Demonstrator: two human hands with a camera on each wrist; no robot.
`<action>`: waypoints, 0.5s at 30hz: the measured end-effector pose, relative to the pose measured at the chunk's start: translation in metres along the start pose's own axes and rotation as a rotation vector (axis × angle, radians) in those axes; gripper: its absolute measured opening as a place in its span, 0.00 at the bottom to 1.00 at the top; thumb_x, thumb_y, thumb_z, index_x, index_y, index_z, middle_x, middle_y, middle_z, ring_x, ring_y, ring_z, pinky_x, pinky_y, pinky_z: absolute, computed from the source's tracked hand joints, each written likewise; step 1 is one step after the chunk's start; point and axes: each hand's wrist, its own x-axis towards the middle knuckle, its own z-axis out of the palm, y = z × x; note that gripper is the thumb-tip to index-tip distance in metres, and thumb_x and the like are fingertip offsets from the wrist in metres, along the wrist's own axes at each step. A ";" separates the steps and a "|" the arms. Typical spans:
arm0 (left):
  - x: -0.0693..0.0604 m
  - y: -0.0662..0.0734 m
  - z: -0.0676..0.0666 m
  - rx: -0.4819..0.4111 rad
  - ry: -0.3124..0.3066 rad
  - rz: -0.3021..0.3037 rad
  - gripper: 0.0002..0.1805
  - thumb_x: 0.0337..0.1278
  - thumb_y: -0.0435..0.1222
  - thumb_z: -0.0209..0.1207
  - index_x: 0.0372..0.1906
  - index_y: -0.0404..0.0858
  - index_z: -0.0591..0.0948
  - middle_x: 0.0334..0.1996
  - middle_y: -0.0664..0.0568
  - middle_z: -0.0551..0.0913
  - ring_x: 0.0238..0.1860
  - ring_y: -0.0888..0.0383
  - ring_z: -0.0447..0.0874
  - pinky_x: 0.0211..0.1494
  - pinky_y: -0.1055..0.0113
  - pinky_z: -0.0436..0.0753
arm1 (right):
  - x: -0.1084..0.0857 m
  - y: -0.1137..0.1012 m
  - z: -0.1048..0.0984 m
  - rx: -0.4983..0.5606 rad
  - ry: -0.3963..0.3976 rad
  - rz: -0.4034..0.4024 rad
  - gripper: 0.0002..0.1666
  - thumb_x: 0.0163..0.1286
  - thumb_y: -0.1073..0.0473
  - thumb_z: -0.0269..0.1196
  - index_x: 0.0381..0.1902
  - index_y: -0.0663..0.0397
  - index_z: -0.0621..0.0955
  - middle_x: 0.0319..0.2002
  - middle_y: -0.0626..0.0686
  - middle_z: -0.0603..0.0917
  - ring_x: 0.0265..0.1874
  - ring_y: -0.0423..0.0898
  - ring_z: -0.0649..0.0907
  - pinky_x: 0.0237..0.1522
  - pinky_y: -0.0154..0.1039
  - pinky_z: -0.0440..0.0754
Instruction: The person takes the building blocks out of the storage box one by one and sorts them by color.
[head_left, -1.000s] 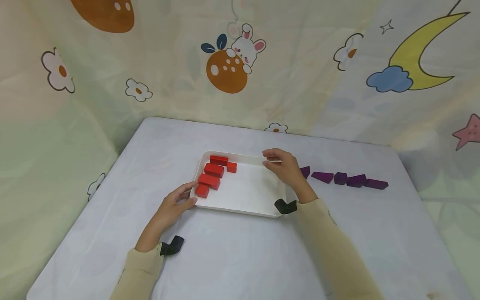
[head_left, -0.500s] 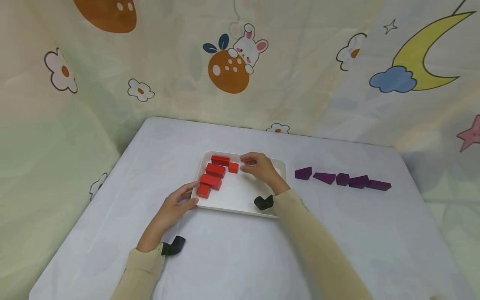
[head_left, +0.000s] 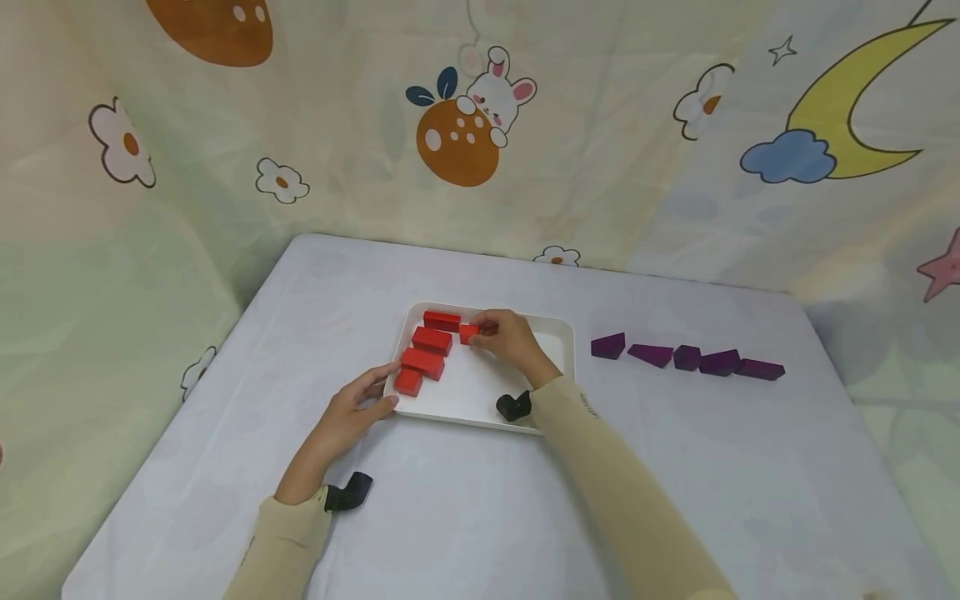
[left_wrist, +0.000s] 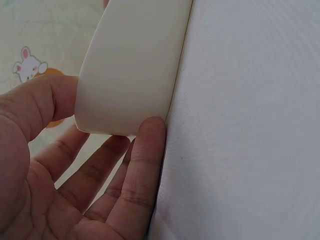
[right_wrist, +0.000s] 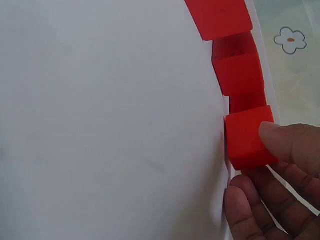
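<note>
A shallow white tray (head_left: 465,390) lies on the table with several red blocks along its left side. My left hand (head_left: 348,417) holds the tray's near left corner. In the left wrist view its thumb and fingertips touch the white tray wall (left_wrist: 132,65) from either side. Inside the tray, toward its far edge, my right hand (head_left: 512,340) pinches a small red cube (head_left: 466,333). The right wrist view shows the thumb on top of that cube and fingers against its side. Beside it sit a narrow red block (head_left: 442,322) and a wider one (head_left: 432,340).
To the right of the tray, several purple blocks (head_left: 687,358) lie in a row on the white tablecloth (head_left: 435,508). Behind the table's far edge hangs a printed cloth (head_left: 600,167). Black wrist mounts (head_left: 349,492) stick out from both sleeves.
My right hand has moved left from the tray's right edge to the small red cube, and its thumb and fingers have closed on it. The left hand stays at the tray corner.
</note>
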 end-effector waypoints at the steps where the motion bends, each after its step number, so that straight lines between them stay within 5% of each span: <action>1: 0.000 0.000 0.000 0.001 0.000 -0.002 0.33 0.77 0.37 0.64 0.81 0.40 0.71 0.79 0.37 0.70 0.75 0.35 0.74 0.65 0.46 0.87 | -0.001 0.000 -0.001 -0.001 -0.001 0.001 0.16 0.73 0.65 0.72 0.57 0.60 0.88 0.50 0.57 0.89 0.52 0.54 0.85 0.59 0.44 0.86; 15: -0.002 0.002 -0.001 -0.007 -0.006 -0.003 0.33 0.77 0.37 0.64 0.82 0.41 0.70 0.79 0.37 0.70 0.74 0.35 0.74 0.65 0.47 0.87 | -0.048 0.015 -0.066 0.068 0.079 -0.108 0.18 0.73 0.65 0.72 0.59 0.61 0.87 0.55 0.61 0.90 0.59 0.60 0.87 0.60 0.55 0.88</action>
